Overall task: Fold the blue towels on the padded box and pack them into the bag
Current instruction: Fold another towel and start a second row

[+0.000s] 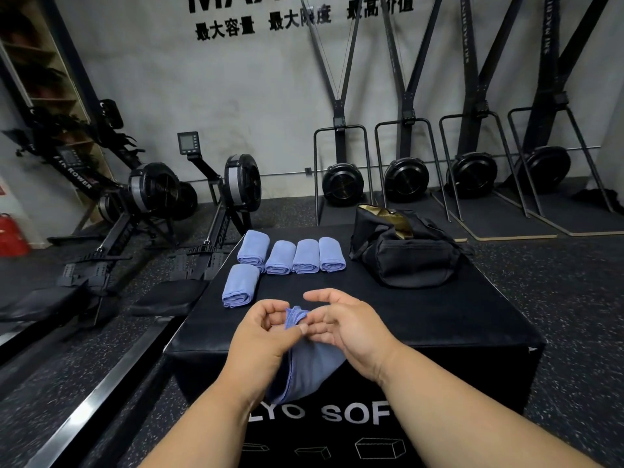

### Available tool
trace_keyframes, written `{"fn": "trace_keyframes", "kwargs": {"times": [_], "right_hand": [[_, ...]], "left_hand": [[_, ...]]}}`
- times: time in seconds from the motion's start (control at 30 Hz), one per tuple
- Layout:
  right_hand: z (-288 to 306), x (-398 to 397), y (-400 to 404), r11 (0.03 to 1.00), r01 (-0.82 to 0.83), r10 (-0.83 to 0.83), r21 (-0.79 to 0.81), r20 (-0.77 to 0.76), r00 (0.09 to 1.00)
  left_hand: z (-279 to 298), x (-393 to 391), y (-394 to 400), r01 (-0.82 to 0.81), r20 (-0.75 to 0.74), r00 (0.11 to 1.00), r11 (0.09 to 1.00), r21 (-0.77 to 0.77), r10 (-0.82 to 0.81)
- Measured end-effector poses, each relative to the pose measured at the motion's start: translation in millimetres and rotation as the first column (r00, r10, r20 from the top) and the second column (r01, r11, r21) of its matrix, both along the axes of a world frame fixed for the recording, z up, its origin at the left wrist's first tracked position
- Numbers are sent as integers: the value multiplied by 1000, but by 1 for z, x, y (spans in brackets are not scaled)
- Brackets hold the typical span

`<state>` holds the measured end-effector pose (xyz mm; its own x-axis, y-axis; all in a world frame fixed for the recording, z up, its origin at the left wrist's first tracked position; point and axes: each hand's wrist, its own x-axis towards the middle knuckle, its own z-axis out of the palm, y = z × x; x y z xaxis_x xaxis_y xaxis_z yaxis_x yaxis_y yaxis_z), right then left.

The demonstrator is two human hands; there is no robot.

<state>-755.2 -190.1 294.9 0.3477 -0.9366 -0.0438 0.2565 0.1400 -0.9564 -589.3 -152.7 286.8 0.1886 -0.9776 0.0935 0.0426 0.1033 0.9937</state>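
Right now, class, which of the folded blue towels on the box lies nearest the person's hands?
The folded towel alone in the front row, at the left, lies just beyond the left hand. The other four sit in a row behind it.

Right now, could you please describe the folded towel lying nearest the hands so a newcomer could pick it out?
Find the black padded box with the black bag at its far right. Four folded blue towels line the far left; the nearest folded towel lies alone in front of that row's left end, by the box's left edge.
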Motion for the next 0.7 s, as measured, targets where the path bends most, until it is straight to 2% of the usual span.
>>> {"fn": "trace_keyframes", "kwargs": {"times": [0.17,0.23,0.43,0.57,0.7], "right_hand": [[-7,-1,0,983,-15,-34,-184,-260,965],[-12,-4,0,967,-12,-68,-253,-306,950],[-10,-2,3,956,11,-105,-293,-304,947],[-3,2,10,944,41,-120,-329,-224,967],[-5,7,12,936,29,-122,-350,-247,961]], "left_hand": [[6,2,8,42,-120,992,999,-2,-42],[8,4,11,70,-142,987,998,-3,-70],[12,10,18,72,-227,972,997,13,-67],[11,14,16,18,-311,950,998,53,-1],[10,9,21,30,-288,958,997,66,-10]]}}
